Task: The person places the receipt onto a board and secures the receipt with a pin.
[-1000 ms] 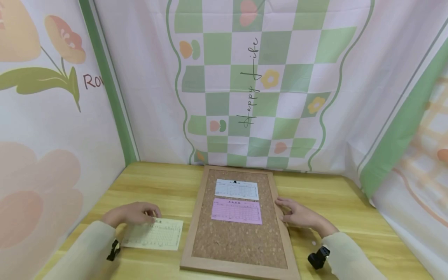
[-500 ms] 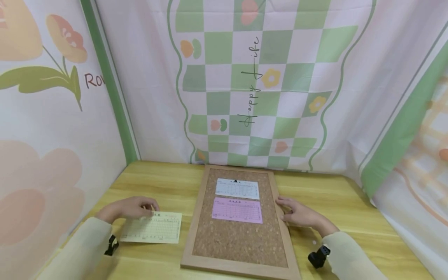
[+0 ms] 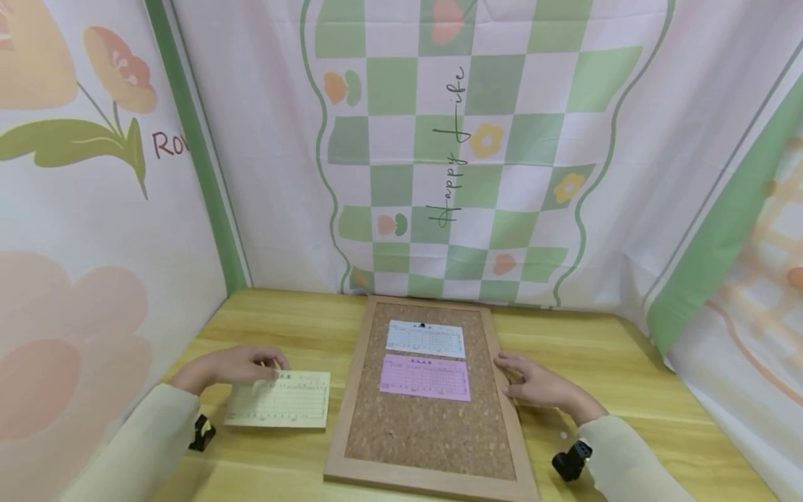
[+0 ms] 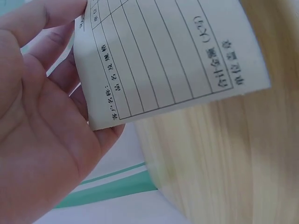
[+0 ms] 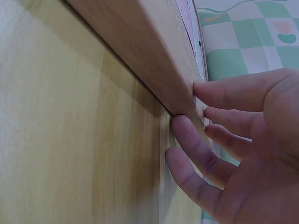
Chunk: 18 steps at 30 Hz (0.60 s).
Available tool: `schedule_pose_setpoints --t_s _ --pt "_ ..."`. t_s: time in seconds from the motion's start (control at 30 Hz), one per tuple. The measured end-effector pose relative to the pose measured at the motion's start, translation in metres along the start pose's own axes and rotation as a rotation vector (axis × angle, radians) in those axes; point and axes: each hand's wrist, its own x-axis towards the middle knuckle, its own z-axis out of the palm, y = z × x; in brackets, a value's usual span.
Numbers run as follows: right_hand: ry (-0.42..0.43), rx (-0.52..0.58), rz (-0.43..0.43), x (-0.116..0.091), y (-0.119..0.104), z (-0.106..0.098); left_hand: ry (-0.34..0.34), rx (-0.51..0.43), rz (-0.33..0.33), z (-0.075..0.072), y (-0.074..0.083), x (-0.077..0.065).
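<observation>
A pale yellow printed form (image 3: 279,401) hangs from my left hand (image 3: 241,364), just left of the corkboard. Its upper edge is pinched there; in the left wrist view the sheet (image 4: 163,60) tilts over the wood, with the fingers (image 4: 58,42) behind and beside it. My right hand (image 3: 536,385) rests fingertips against the right side of the corkboard's wooden frame (image 3: 511,432). Seen from the right wrist, the fingers (image 5: 201,149) are fairly straight and touch the frame's side and upper edge. On the cork lie a light blue form (image 3: 424,341) and, below it, a pink form (image 3: 425,378).
A small black clip or pin (image 3: 422,325) sits at the blue form's top edge. Bare cork (image 3: 433,436) shows below the pink form. The wooden table (image 3: 301,314) meets a checkered curtain (image 3: 470,188) at the back, with printed cloth on both sides.
The left hand has moved slightly away from me with the yellow form, which shifted a little right over the last half second. The right hand and the corkboard stay put.
</observation>
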Motion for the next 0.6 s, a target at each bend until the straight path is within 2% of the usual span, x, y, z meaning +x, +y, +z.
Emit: schedule_pose_setpoints --t_s 0.17,0.23,0.6 --pt "0.000 -0.004 0.002 0.000 -0.001 0.000 -0.005 -0.019 -0.017 -0.001 0.004 0.002" --pt "0.000 -0.011 0.007 -0.001 -0.001 0.000 -0.014 -0.029 0.010 -0.002 0.007 0.003" --pt "0.014 -0.041 0.026 0.001 -0.004 -0.001 -0.042 -0.059 0.056 -0.002 0.022 0.013"
